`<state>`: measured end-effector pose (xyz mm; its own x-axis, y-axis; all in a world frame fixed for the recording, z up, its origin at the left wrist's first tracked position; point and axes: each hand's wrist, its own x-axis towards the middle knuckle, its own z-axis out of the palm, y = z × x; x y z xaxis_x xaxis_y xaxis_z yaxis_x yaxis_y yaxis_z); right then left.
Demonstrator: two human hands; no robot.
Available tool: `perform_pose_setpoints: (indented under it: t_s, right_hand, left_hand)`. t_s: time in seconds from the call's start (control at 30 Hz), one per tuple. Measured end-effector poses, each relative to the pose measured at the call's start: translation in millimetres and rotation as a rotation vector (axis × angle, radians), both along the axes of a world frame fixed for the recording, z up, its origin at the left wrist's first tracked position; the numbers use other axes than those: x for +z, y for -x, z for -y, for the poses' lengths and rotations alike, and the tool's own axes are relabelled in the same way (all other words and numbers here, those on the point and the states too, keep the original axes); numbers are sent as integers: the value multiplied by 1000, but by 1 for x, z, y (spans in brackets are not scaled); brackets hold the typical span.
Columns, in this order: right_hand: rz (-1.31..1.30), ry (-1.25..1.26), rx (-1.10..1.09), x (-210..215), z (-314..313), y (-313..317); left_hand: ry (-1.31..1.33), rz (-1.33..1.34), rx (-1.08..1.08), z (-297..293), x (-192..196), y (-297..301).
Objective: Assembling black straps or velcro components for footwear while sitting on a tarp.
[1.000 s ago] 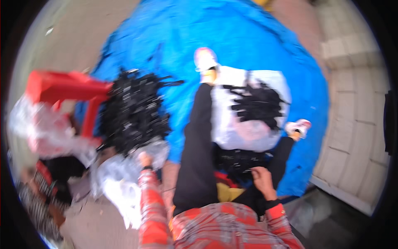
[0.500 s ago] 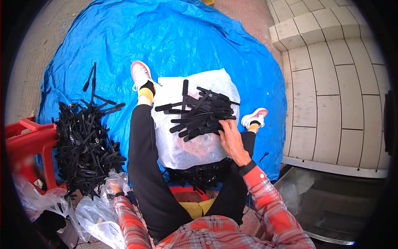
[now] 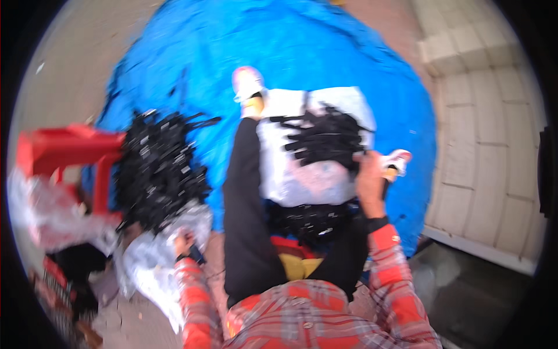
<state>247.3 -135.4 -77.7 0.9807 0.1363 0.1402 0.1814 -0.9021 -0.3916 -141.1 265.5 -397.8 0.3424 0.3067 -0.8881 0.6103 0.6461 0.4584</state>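
I sit on a blue tarp point(image 3: 325, 52) with my legs stretched out. A white plastic sheet point(image 3: 296, 180) lies between them and carries a heap of black strips point(image 3: 325, 136). My right hand point(image 3: 369, 181) rests at the heap's right edge, its fingers touching the strips. The blur hides its grip. My left hand point(image 3: 182, 243) is down at my left side against a crumpled clear plastic bag point(image 3: 152, 273). Just beyond it lies a bigger pile of black strips point(image 3: 158, 168). More black strips point(image 3: 311, 221) sit close to my lap.
A red plastic stool point(image 3: 64, 152) stands at the left by the big pile, with more clear plastic point(image 3: 46, 215) below it. White tiled steps point(image 3: 494, 134) rise on the right past the tarp's edge. Bare paving lies beyond the tarp at far left.
The view has swung, so the stool and left pile show more. My right hand has slid from the middle of the heap to its right edge. My left hand stays at the plastic bag.
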Motion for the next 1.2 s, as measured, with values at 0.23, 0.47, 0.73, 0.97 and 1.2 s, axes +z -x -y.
perform_pose_setpoints:
  t_s: [0.23,0.47,0.73,0.97,1.2]
  right_hand:
    - [-335,-903,-297,19,-8,26]
    - [-478,-1097,-290,26,-7,88]
    - [-682,-1239,-210,26,-12,149]
    - [-946,-1119,-186,48,-13,195]
    - [-869,-1145,-11,73,16,209]
  left_hand:
    - [421,308,454,6,62,3]
    - [549,758,462,24,170,1]
    - [341,1006,125,57,289,-87]
    - [469,788,-203,144,360,-147]
    - [427,610,-361,221,391,-172]
